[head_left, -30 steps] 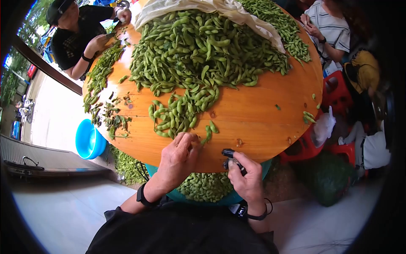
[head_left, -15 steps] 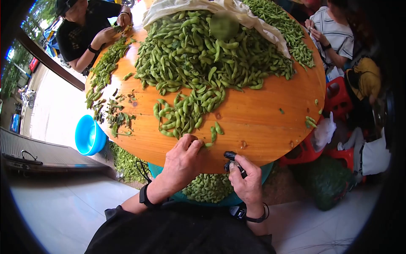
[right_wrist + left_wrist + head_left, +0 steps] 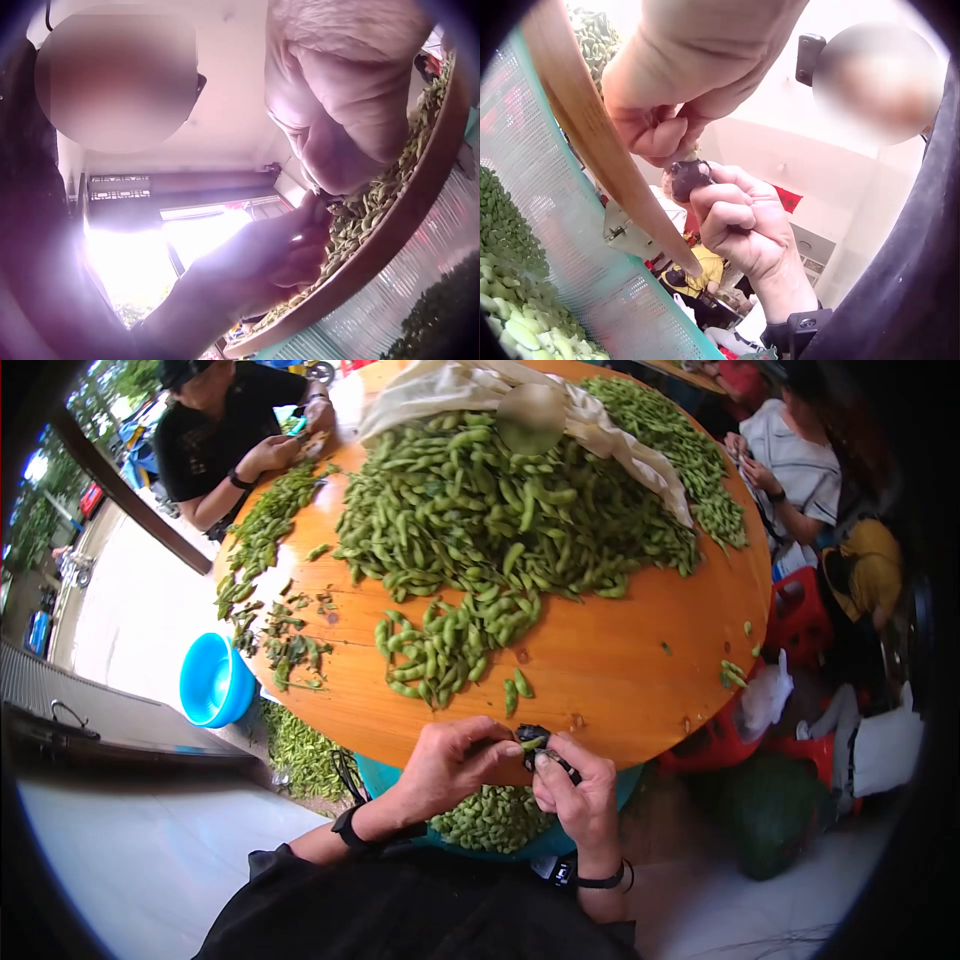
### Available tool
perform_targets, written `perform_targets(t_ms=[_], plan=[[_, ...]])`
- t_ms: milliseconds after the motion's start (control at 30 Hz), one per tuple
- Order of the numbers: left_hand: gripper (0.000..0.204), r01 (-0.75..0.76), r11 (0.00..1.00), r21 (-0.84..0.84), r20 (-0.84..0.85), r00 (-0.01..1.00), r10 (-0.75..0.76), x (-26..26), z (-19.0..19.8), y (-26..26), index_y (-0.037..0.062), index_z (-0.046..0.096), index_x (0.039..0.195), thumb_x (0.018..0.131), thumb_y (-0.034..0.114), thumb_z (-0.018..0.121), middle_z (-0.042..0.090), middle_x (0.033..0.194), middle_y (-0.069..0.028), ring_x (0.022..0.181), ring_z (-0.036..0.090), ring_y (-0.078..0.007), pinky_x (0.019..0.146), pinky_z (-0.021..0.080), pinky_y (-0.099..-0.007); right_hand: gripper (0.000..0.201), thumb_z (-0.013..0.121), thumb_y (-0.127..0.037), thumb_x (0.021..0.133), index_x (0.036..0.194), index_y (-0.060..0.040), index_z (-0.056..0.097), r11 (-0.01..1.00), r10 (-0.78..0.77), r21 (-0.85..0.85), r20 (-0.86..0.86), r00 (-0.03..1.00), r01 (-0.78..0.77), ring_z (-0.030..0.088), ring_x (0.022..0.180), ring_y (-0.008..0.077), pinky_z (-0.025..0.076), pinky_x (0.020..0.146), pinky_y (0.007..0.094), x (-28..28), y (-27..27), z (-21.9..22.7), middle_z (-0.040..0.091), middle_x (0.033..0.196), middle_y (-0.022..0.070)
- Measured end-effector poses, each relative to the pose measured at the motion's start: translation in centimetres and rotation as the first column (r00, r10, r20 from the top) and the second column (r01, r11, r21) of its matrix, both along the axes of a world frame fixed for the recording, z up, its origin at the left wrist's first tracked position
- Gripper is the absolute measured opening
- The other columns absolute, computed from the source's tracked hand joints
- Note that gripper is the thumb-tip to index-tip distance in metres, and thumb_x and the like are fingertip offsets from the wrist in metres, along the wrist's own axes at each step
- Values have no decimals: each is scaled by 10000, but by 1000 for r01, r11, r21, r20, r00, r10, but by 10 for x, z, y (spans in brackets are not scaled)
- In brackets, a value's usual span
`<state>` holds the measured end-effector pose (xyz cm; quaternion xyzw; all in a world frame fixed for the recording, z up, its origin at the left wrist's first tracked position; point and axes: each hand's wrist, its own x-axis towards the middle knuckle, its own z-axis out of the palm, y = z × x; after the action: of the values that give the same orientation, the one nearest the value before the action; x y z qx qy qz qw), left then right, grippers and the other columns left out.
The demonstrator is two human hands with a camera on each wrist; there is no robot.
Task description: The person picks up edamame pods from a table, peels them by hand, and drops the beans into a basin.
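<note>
At the near table edge, my left hand (image 3: pixel 450 765) pinches one end of a green pod (image 3: pixel 533 743), its fingers bent. My right hand (image 3: pixel 580 790) is curled round a small black tool (image 3: pixel 560 762), and the pod's other end lies at the tool. In the left wrist view the dark tip (image 3: pixel 690 178) of the tool touches the left fingertips. A small pile of pods (image 3: pixel 450 645) lies on the table (image 3: pixel 620 660) beyond the hands, with two loose pods nearer. Below the edge, a teal basket (image 3: pixel 378 775) holds shorter pods.
A large heap of pods (image 3: pixel 520 520) under pale cloth (image 3: pixel 440 395) fills the table's far half. Leafy scraps (image 3: pixel 290 640) lie at the left. A blue basin (image 3: pixel 215 680) stands at the left, red stools (image 3: pixel 797 615) at the right. Two people sit across the table.
My left hand has come back from the small pile toward the right hand, with a pod in its fingers. The pod now meets the black tool. The right hand has barely moved.
</note>
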<state>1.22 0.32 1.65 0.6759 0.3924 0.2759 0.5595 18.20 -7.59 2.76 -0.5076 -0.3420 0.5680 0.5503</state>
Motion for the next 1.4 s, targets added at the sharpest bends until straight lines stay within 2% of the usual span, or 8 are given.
perform_targets(t_ms=[100, 267, 367, 500, 767, 1200, 1267, 1400], plan=[[103, -40, 915, 401, -33, 998, 57, 1, -9, -1, 22, 662, 933, 863, 80, 710, 638, 783, -137, 721, 657, -309, 632, 519, -359, 94, 545, 22, 941, 968, 100, 589, 1000, -4, 2, 63, 998, 4, 475, 554, 56, 377, 463, 227, -2, 3, -7, 500, 810, 19], [151, -17, 946, 324, 179, 983, -44, 1, -22, -1, 12, 591, 990, 930, 145, 631, 604, 834, -179, 782, 621, -394, 661, 495, -422, 94, 524, -38, 921, 899, 34, 580, 992, -49, 122, 190, 981, 26, 383, 456, 39, 268, 386, 206, 2, 7, -18, 466, 639, -10], [309, 249, 935, -251, 454, 884, -113, 5, -37, 2, 37, 566, 921, 1016, 330, 549, 490, 660, -2, 603, 463, -134, 538, 385, -301, 447, 571, -104, 973, 1386, 23, 456, 999, 31, -23, -13, 999, -31, 470, 558, 115, 388, 426, 239, 26, -8, -50, 627, 1105, 193], [290, 559, 612, -559, 762, 637, 114, 14, -35, -2, 113, 547, 842, 1017, 345, 550, 461, 632, 76, 497, 369, -38, 440, 250, -205, 283, 540, -45, 977, 1250, 31, 530, 999, 27, -23, -383, 924, -38, 407, 502, 77, 369, 448, 213, 17, 7, -24, 590, 800, 50], [304, 10, 985, 174, 263, 963, -56, 6, -22, -4, 19, 672, 988, 841, 269, 765, 644, 724, -136, 629, 645, -238, 559, 494, -357, 191, 556, -100, 991, 1164, -19, 539, 985, 40, -170, 98, 994, -22, 428, 537, 63, 351, 462, 206, 6, 3, -7, 629, 906, 59], [375, 214, 958, 193, 167, 955, -247, 11, -27, 11, -56, 575, 825, 1002, 266, 499, 579, 729, -273, 735, 568, -463, 661, 459, -486, 181, 548, -109, 999, 1146, -4, 545, 999, 24, -25, 89, 996, -21, 414, 546, 57, 344, 473, 218, 5, -4, -17, 520, 778, 6], [291, 187, 958, 216, 143, 965, -220, 12, -38, 12, -26, 573, 960, 1007, 251, 498, 597, 723, -219, 710, 599, -415, 631, 460, -462, 282, 584, -123, 984, 1225, 6, 514, 995, -97, 63, 311, 945, 81, 414, 539, 60, 341, 465, 219, 14, 8, -100, 512, 755, 0], [294, 213, 975, 72, 132, 966, -221, 14, -21, 2, -3, 515, 1218, 996, 183, 470, 614, 876, -262, 827, 599, -461, 686, 469, -480, 129, 518, -26, 922, 959, 67, 600, 970, -236, 180, 540, 808, 162, 437, 490, 86, 344, 442, 254, -11, -2, -27, 533, 715, 42]])
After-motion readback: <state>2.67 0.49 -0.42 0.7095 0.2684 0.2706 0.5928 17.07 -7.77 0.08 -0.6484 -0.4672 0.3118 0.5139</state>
